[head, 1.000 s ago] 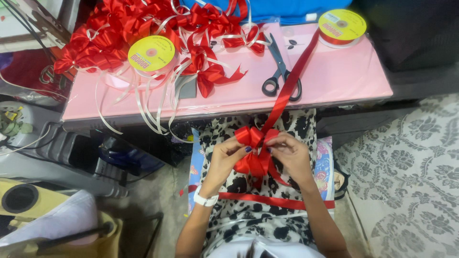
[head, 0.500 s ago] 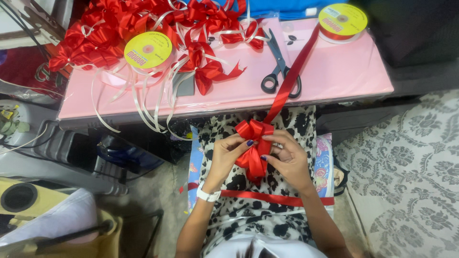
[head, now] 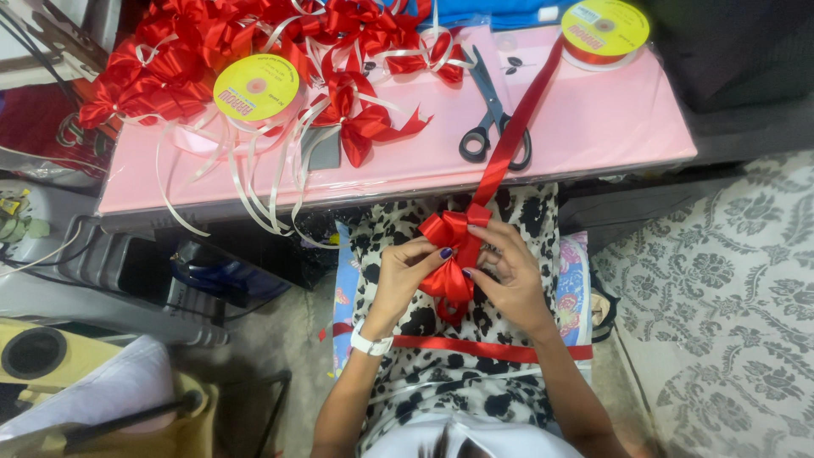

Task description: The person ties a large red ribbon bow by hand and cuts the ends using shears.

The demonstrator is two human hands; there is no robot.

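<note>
I see a glossy red ribbon bow [head: 449,250], looped and crumpled, held over the lap just below the pink table [head: 593,127]. The left hand [head: 407,271] pinches it at nine o'clock, the right hand [head: 509,271] at three o'clock. Its ribbon [head: 517,127] runs toward one o'clock, past black scissors [head: 492,119], to a yellow spool [head: 604,30].

Glossy satin ribbon bow [head: 449,250]; smooth matt pink table [head: 610,127]

Left hand [head: 405,273] and right hand [head: 506,270] close together, fingers curled inward.
</note>
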